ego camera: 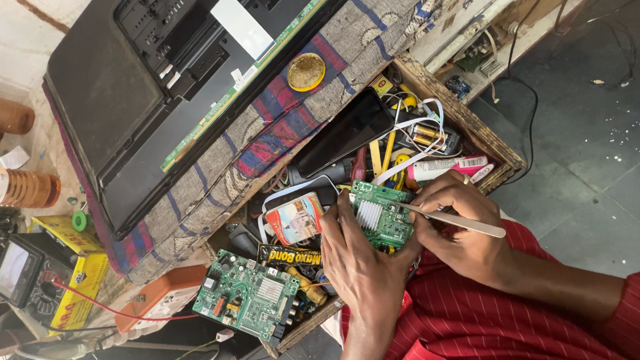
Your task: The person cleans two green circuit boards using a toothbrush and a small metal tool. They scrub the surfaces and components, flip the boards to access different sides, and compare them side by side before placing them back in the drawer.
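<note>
My left hand (359, 261) holds a small green circuit board (379, 214) with a silver heat sink, above an open wooden drawer (452, 106). My right hand (459, 229) grips a thin pale tool (463, 222) whose tip rests on the board's right edge. A second, larger green circuit board (246, 293) lies at the drawer's near left corner. Both forearms come from red striped sleeves at the bottom of the picture.
The drawer is crammed with a black phone (343, 132), tubes, cables and small parts. A flat panel (164, 78) lies back-up on a patterned cloth with a gold lid (306, 71) beside it. A meter (20, 276) with a red lead sits left. Grey floor lies right.
</note>
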